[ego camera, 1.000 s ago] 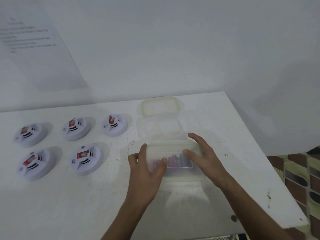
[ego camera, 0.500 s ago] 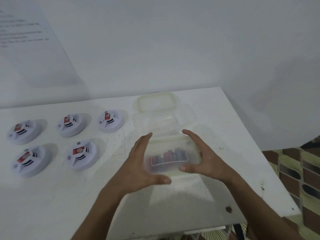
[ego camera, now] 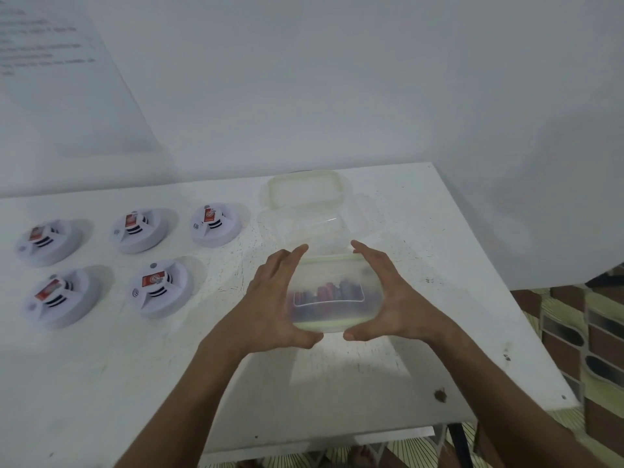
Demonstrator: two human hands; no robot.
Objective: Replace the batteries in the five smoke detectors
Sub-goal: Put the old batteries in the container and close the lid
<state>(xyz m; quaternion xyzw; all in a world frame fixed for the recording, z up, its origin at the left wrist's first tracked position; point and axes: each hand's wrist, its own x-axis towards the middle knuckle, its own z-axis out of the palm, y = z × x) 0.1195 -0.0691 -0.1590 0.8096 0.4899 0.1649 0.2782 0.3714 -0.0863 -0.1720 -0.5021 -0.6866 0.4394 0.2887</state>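
Both hands have shifted off the lid: left hand [ego camera: 270,298] and right hand [ego camera: 393,298] now clasp the sides of the lidded translucent plastic box of batteries [ego camera: 332,293], lifting it off the white table [ego camera: 304,383]. The five round white smoke detectors [ego camera: 158,287] sit untouched, so battery swapping hasn't begun.

Left hand [ego camera: 273,298]: moved off the lid top to the left side of the battery box [ego camera: 332,295].
Right hand [ego camera: 388,298]: shifted to the box's right side.
Box: raised slightly.

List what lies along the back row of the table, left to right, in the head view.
Far-left smoke detector → middle smoke detector → right smoke detector → empty clear container with its lid behind it.
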